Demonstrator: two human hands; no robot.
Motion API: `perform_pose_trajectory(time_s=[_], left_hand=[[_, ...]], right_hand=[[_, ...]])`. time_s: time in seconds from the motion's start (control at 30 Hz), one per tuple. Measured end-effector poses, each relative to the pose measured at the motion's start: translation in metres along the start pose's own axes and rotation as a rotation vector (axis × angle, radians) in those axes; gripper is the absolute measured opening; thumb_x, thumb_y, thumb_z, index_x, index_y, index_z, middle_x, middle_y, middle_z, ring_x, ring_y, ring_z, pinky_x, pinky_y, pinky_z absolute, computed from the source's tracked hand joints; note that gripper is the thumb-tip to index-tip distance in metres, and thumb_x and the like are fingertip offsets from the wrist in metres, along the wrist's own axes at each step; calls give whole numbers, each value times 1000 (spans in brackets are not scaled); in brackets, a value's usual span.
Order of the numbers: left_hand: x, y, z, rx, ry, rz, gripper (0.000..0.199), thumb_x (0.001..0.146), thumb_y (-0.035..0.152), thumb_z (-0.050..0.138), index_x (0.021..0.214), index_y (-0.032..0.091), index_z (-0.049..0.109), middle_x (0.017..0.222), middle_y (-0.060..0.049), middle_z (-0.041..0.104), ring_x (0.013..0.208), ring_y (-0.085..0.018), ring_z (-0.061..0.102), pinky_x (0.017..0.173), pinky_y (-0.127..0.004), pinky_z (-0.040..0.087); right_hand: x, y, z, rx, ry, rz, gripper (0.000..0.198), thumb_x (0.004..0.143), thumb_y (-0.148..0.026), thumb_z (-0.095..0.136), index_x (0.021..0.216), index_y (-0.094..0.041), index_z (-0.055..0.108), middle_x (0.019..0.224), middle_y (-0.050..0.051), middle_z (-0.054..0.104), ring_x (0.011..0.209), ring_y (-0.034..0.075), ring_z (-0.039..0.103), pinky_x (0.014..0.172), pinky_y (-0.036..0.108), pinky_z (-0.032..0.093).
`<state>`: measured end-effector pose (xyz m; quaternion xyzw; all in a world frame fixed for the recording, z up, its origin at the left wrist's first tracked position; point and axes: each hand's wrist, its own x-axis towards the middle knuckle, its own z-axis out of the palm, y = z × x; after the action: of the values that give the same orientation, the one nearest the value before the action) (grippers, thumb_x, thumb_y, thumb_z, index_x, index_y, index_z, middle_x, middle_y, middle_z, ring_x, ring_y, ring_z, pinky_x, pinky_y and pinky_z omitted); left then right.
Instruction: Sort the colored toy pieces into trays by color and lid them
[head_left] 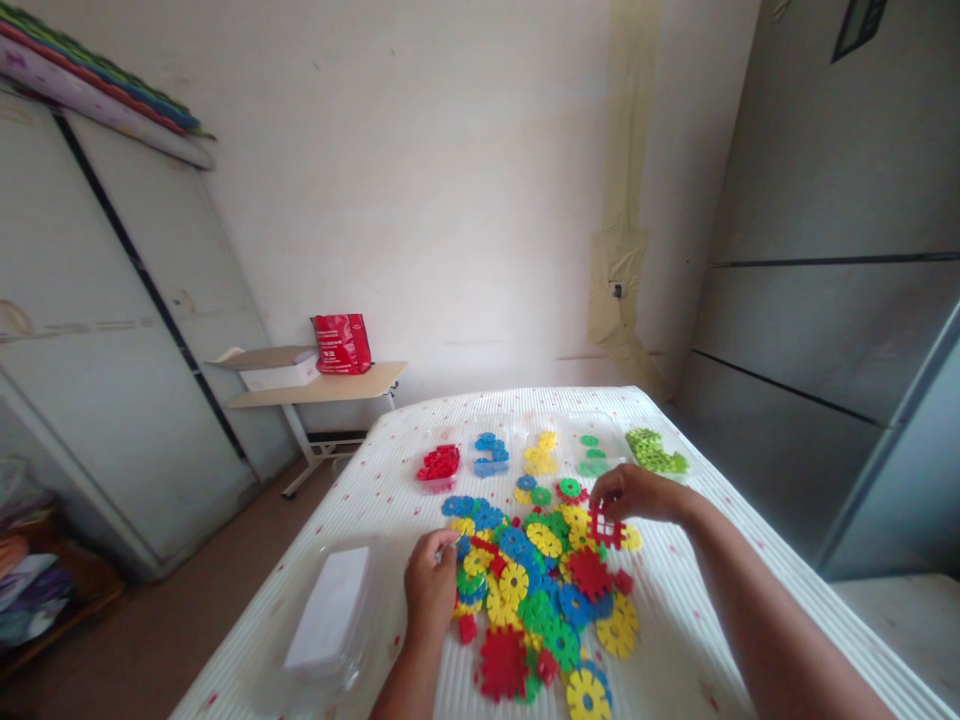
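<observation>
My right hand (631, 492) pinches a red square plastic piece with a windowed grid (606, 528) over the right edge of a mixed pile. My left hand (431, 575) is at the pile's left side with its fingers curled together; whatever they may hold is hidden. Between the hands lie yellow notched discs (513, 584), blue notched discs (516, 543), green notched discs (562, 640) and solid red toothed squares (503, 662). Small red blocks (468, 628) are scattered among them.
Behind the pile stand clear boxes sorted by colour: red pieces (439, 462), blue discs (491, 448), yellow discs (541, 455), green discs (592, 455) and light-green pieces (655, 450). At the left, a clear container (352, 640) holds a white card (328, 608). A grey fridge (817, 330) stands right.
</observation>
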<state>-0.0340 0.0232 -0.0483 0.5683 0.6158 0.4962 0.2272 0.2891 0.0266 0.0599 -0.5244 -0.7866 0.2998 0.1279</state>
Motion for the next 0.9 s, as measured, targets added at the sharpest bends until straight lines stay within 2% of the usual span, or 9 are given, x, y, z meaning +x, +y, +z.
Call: perform_pose_trajectory(time_s=[0.1, 0.2, 0.3, 0.5, 0.7, 0.9], left_hand=[[0, 1, -1, -8, 2, 8, 24, 68, 32, 45, 76, 19, 63, 84, -6, 68, 84, -22, 61, 81, -35, 46], [0, 2, -1, -16, 12, 11, 23, 67, 32, 46, 75, 19, 63, 82, -6, 68, 82, -22, 61, 80, -34, 46], [0, 2, -1, -19, 27, 16, 22, 67, 31, 46, 74, 19, 64, 81, -6, 68, 81, -22, 61, 79, -34, 47], [0, 0, 1, -31, 28, 27, 22, 68, 30, 45, 75, 19, 64, 81, -6, 68, 81, -21, 62, 79, -34, 47], [0, 1, 1, -34, 43, 24, 21, 67, 29, 47, 73, 19, 64, 80, -6, 68, 80, -21, 62, 79, -34, 47], [-1, 0, 1, -17, 29, 22, 22, 70, 27, 45, 76, 19, 64, 83, -6, 68, 83, -21, 62, 80, -34, 47]], right_hand=[[1, -19, 11, -50, -184, 4, 33, 59, -20, 60, 90, -18, 70, 62, -2, 63, 59, 12, 56, 50, 19, 38], [9, -33, 27, -271, -232, 36, 43, 53, -20, 65, 96, -20, 69, 74, 1, 66, 65, 15, 57, 50, 20, 37], [14, -38, 36, -414, -236, 80, 51, 49, -20, 67, 99, -23, 67, 87, 2, 67, 73, 18, 59, 53, 21, 37], [14, -36, 39, -503, -229, 143, 53, 47, -20, 68, 100, -24, 64, 91, 3, 66, 77, 22, 60, 52, 22, 35], [18, -35, 45, -479, -236, 162, 48, 44, -17, 67, 92, -23, 64, 85, 1, 66, 75, 21, 60, 49, 21, 32], [14, -36, 43, -405, -167, 130, 34, 44, -13, 66, 78, -20, 61, 72, -1, 59, 65, 16, 53, 47, 20, 27]])
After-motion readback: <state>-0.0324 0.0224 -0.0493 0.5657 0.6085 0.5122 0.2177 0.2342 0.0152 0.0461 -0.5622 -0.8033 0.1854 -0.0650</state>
